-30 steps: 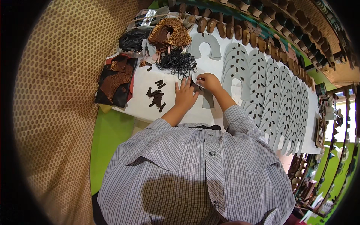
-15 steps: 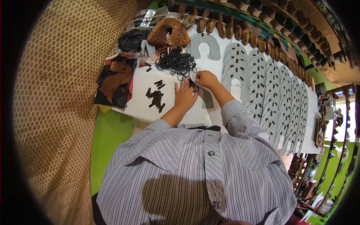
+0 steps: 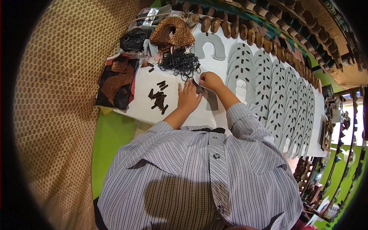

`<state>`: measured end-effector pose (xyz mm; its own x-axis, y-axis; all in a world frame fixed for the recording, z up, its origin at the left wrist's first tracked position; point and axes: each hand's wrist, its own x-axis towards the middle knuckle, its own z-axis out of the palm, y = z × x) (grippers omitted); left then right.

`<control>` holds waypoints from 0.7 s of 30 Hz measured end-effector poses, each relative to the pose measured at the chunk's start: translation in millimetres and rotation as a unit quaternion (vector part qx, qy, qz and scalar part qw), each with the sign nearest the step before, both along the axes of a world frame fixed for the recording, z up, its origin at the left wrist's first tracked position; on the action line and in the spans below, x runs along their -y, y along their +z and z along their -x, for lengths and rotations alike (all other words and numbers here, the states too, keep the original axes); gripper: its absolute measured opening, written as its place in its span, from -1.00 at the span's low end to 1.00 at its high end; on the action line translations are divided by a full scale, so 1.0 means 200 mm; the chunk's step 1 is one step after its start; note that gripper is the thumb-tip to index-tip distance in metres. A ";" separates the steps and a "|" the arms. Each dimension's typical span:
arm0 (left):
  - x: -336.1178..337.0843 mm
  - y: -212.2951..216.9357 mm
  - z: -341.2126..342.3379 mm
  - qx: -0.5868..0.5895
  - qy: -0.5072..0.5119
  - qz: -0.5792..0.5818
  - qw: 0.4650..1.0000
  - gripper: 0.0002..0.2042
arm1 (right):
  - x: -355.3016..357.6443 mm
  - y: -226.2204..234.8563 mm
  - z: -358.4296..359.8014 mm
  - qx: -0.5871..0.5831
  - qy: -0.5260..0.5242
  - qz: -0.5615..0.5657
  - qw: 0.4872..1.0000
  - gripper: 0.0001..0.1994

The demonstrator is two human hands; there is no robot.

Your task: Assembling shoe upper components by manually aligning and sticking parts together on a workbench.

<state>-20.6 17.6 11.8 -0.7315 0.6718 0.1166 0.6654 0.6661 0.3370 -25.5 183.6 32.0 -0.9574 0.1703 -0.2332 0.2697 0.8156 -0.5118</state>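
My left hand (image 3: 188, 99) lies flat on the white table with its fingers spread, their tips at the near edge of a grey U-shaped piece (image 3: 212, 102). Closed in a pinch, my right hand (image 3: 211, 82) lifts the far part of that same piece, which looks like a shoe upper. The dark underside shows between the hands; part of the piece is hidden by them. Just beyond my left fingertips sits a tangled heap of black cord loops (image 3: 179, 63). Small dark brown strips (image 3: 158, 101) lie loose to the left of my left hand.
Rows of overlapping grey U-shaped pieces (image 3: 264, 88) with small dark tabs cover the right side. One more grey piece (image 3: 209, 38) lies farther back. Brown shoe lasts (image 3: 226, 29) line the far edge. Leopard-print pieces (image 3: 172, 32), a black bag (image 3: 135, 40) and dark scraps (image 3: 117, 84) sit left.
Hardly anything differs. My right hand keeps its pinch on the grey piece, and my left hand stays flat; the view has shifted very slightly.
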 end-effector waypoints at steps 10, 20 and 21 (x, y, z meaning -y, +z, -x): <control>0.02 0.04 -0.01 0.012 -0.005 -0.072 0.997 -0.34 | 0.05 -0.03 -0.10 -0.145 -0.032 -0.038 0.988 -0.82; 0.01 -0.02 0.00 0.006 0.018 -0.082 0.996 -0.58 | 0.05 -0.07 -0.09 -0.143 -0.080 -0.016 0.986 -0.77; 0.01 -0.02 -0.01 0.000 0.019 -0.070 0.997 -0.57 | 0.05 -0.08 -0.09 -0.144 -0.080 -0.016 0.986 -0.77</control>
